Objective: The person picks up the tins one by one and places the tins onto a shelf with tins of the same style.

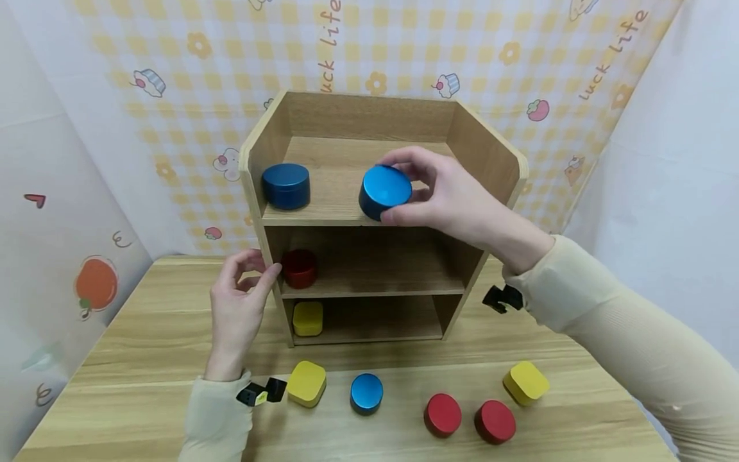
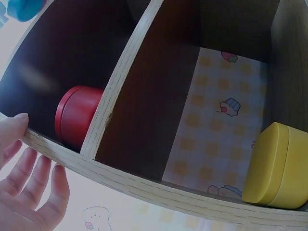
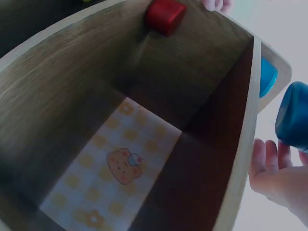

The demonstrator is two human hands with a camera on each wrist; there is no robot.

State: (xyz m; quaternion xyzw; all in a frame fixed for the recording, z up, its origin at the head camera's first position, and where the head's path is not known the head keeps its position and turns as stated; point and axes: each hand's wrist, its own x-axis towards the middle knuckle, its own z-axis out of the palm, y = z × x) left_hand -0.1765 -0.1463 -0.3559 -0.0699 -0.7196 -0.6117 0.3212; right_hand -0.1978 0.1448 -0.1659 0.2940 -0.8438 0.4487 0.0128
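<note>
My right hand grips a blue round tin between thumb and fingers, slightly tilted, over the front of the top board. The right wrist view shows this held tin near the outer edge. At the top board's left end stands another blue tin. My left hand holds the left side panel of the wooden shelf, thumb at its front edge and fingers along the outside. Close to that thumb, a red round tin sits on the middle level. Below it is a yellow rounded-square tin.
In front of the shelf on the wood-grain table lie a yellow tin, a blue tin, red tins and another yellow tin. A checked cloth hangs behind the shelf.
</note>
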